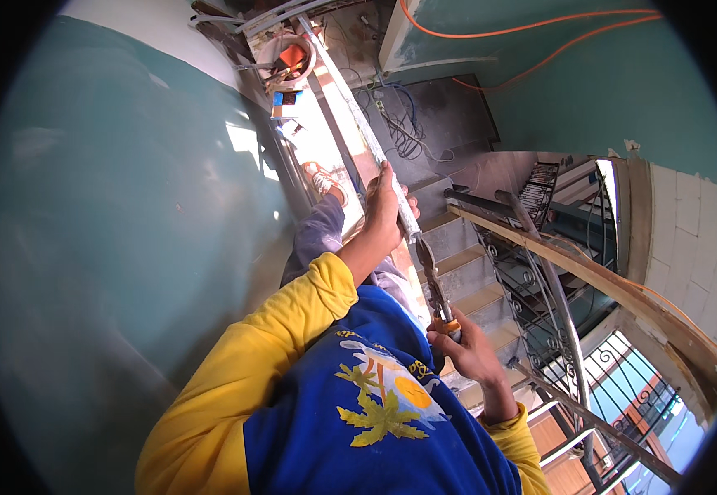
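My left hand (385, 210) is closed around a long, narrow, pale strip (354, 111) with a whitish, smeared surface. The strip runs away from me toward the far end of the space, and its near end sticks out just past my fingers. Lower right, my right hand (474, 351) grips a hand tool (433, 276) with a long dark metal body and an orange part at the handle. The tool's far end meets or lies close to the strip's near end; whether they touch I cannot tell. Its exact kind is unclear.
A round bucket (303, 68) with tools and a small blue-and-white box (286, 105) stand ahead on a pale plank. Stairs (478, 289) descend at right beside a metal railing (552, 289) and wooden beam (589, 264). Tangled cables (408, 136) lie on the landing. A green wall (127, 206) rises left.
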`<action>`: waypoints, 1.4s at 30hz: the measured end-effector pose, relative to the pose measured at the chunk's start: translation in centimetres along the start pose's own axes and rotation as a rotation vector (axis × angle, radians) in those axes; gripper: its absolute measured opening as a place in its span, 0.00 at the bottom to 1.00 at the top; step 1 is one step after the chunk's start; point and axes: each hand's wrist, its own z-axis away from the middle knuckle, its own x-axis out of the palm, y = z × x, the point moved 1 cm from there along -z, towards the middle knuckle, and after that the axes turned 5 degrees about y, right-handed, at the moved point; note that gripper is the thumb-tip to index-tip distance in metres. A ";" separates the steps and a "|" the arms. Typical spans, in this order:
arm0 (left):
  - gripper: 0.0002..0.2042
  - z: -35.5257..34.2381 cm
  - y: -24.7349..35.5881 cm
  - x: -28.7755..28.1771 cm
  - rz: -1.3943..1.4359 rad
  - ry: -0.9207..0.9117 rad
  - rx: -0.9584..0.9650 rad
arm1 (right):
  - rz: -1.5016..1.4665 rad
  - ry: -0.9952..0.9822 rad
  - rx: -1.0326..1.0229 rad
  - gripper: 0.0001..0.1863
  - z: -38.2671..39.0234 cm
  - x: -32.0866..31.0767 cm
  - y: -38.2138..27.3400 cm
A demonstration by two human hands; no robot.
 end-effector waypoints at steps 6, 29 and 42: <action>0.21 -0.1 -0.4 0.2 -0.034 0.016 0.011 | 0.085 0.024 -0.015 0.39 -0.7 0.2 0.3; 0.29 -0.2 0.5 -0.8 0.274 -0.275 -0.041 | 0.005 -0.003 -0.024 0.33 -0.2 -0.4 -0.1; 0.27 0.9 -0.2 0.4 0.130 -0.031 0.000 | 0.205 0.103 -0.077 0.27 -0.6 -0.4 -1.9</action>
